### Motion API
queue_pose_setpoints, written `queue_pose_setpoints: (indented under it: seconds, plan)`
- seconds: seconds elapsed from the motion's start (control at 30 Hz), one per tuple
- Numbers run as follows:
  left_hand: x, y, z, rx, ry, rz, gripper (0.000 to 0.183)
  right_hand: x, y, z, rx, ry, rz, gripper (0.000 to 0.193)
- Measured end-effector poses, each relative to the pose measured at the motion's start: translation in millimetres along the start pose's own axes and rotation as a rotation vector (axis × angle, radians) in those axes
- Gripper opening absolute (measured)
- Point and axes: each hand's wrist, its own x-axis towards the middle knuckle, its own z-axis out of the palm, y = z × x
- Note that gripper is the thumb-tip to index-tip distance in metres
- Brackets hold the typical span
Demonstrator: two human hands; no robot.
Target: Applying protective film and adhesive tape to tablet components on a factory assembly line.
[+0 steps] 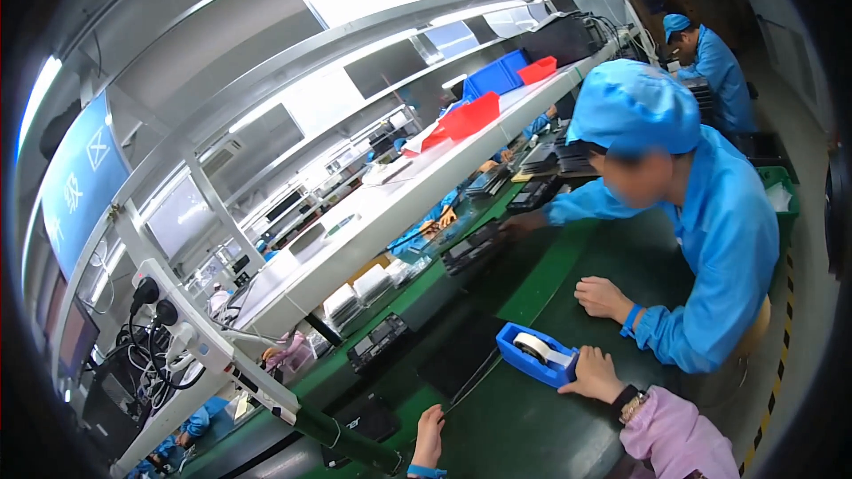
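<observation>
A blue tape dispenser [538, 357] with a roll of pale tape stands on the green work surface right of centre. My right hand [596, 375], in a pink sleeve with a dark band at the wrist, is closed around its near right end, where the tape comes out. My left hand [429, 433], wearing a blue wristband, is at the lower middle with its fingers curled together. Its fingertips are by the near corner of a flat black panel [457, 357]; whatever they may pinch is too small to make out.
A co-worker in blue [710, 239] leans in from the right, one arm over the bench, reaching a dark laptop chassis [473, 247]. Another open chassis [379, 343] and a black laptop lid [362, 426] lie left. A green post [342, 439] and white shelf [373, 222] border the left side.
</observation>
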Motion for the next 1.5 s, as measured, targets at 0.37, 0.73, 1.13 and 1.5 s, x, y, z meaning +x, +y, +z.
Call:
queue_pose_setpoints:
  seconds: [0.37, 0.73, 1.13, 1.5]
  plan:
    - [99, 6, -11, 0.224, -0.126, -0.188, 0.027, 4, -3, 3, -0.033, 0.074, -0.061, 0.082]
    - [99, 12, 41, -0.335, 0.317, -0.174, 0.034, -4, -2, -2, -0.055, 0.100, -0.065, 0.080]
    - [24, 100, -8, -0.600, 0.015, -0.016, 0.021, 6, -5, -3, 0.008, 0.073, -0.019, 0.078]
    - [-202, 54, -34, -0.412, 0.040, -0.453, 0.035, -123, -32, -47, 1.527, -0.490, 0.219, 0.048]
